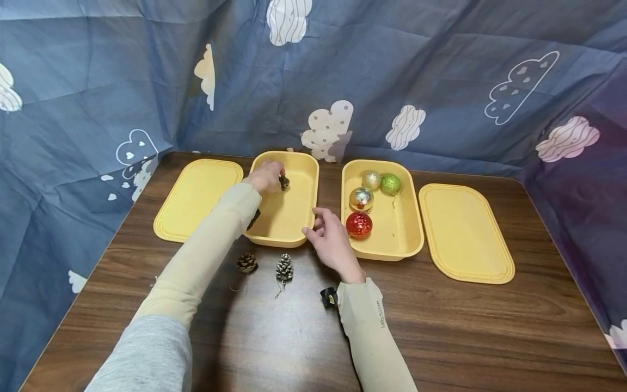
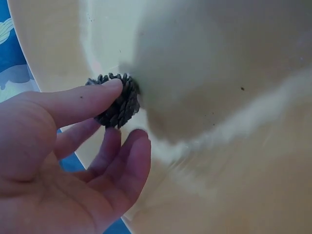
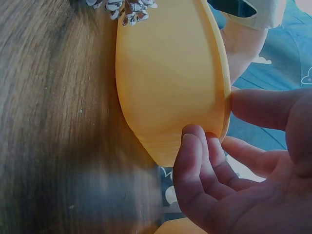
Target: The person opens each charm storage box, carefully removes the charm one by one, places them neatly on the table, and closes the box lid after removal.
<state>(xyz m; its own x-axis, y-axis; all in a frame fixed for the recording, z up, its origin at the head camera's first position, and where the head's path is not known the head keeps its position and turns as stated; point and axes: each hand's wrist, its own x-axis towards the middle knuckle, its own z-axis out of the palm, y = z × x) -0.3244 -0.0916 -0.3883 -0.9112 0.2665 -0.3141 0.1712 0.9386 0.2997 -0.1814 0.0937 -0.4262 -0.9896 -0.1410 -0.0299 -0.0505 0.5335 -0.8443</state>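
A person's left hand [image 1: 266, 177] pinches a pinecone [image 1: 285, 183] inside the left box [image 1: 276, 242], while the right hand [image 1: 332, 244], its grip loosely spread, touches the box's near right corner.

Holds a yellow tub [image 3: 168, 73] on a wood-grain table [image 3: 58, 122] by its rim with the right hand [image 3: 258, 183], near a white-tipped pinecone [image 3: 130, 9].

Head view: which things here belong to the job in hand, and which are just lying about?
Likely in the job:
left hand
held pinecone
left box
right hand, at that box's rim
brown pinecone
frosted pinecone

Apparently lying about, untouched:
right box, holding four baubles
left lid
right lid
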